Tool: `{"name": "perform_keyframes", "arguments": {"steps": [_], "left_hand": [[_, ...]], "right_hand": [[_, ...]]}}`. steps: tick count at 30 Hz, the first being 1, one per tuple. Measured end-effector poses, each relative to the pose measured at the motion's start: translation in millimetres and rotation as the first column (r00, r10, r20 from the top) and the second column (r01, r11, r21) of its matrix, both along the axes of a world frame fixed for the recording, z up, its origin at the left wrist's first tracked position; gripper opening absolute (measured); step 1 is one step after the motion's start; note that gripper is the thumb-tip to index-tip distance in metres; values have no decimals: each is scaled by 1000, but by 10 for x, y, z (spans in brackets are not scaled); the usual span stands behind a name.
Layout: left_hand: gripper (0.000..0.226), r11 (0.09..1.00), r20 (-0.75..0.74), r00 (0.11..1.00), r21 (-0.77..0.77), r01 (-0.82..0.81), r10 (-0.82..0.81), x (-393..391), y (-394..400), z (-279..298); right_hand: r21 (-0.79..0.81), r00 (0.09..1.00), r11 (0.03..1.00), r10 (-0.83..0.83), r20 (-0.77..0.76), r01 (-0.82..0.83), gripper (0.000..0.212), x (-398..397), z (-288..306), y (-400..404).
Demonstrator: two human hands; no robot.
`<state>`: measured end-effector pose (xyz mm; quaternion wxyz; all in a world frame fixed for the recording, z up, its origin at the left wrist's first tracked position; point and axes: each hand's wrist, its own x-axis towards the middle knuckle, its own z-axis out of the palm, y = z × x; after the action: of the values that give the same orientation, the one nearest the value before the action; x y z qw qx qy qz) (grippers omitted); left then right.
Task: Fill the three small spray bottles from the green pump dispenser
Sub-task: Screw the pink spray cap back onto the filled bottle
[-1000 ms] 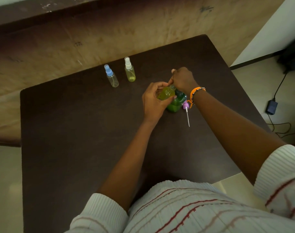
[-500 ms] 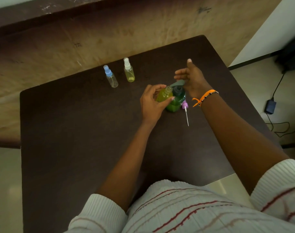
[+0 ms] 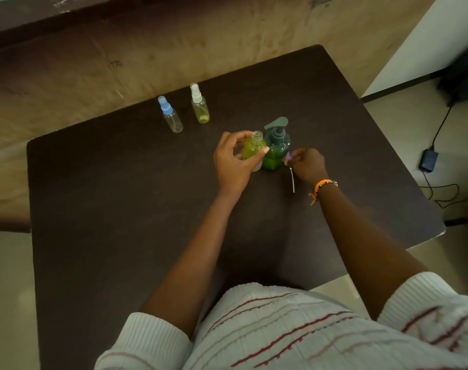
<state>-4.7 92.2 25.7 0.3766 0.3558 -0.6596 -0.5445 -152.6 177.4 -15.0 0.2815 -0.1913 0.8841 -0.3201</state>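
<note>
Here, near the frame's centre on the dark surface [image 3: 120,209], the left hand [image 3: 234,162] closes its grip around an uncapped yellow-filled spray bottle [image 3: 254,148] touching the green pump dispenser [image 3: 276,149], while the right hand [image 3: 306,165] pinches the purple spray cap [image 3: 288,157] beside it.

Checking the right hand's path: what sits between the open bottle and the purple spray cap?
In the head view, the green pump dispenser stands between the open bottle and the purple spray cap.

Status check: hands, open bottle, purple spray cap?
Left hand grips open bottle beside green dispenser. Right hand pinching purple spray cap. Nothing blocking.
</note>
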Motion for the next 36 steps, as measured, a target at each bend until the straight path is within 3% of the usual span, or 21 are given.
{"name": "perform_keyframes", "arguments": {"steps": [4,7,11,15,21,25,28,32,36], "left_hand": [[32,999,-6,1000,34,0,1,68,23,14],[33,999,-7,1000,43,-8,8,122,31,44],[33,1000,-7,1000,28,-6,6,180,31,84],[34,1000,-14,1000,-8,13,-13,224,78,132],[33,1000,-60,998,-7,25,-26,302,190,222],[34,1000,-86,996,-24,19,-21,396,236,301],[35,999,-96,995,-44,12,-16,462,241,378],[35,999,-103,994,-41,-27,22,516,211,458],[37,996,-83,996,-82,-36,29,558,175,559]], "right_hand": [[62,995,998,-1,-96,7,31,102,-31,-57],[38,996,998,-41,-75,43,38,130,-25,-61],[-42,982,984,-168,88,172,35,141,70,-24],[-115,911,949,-240,335,292,28,129,185,19],[-231,876,938,-125,467,257,28,345,611,130],[-365,940,922,-1,340,132,27,531,982,209],[-482,987,876,77,140,0,30,613,1330,217],[-610,991,782,109,-72,-130,33,689,1771,185],[-683,980,703,133,-148,-199,33,794,2031,101]]}}
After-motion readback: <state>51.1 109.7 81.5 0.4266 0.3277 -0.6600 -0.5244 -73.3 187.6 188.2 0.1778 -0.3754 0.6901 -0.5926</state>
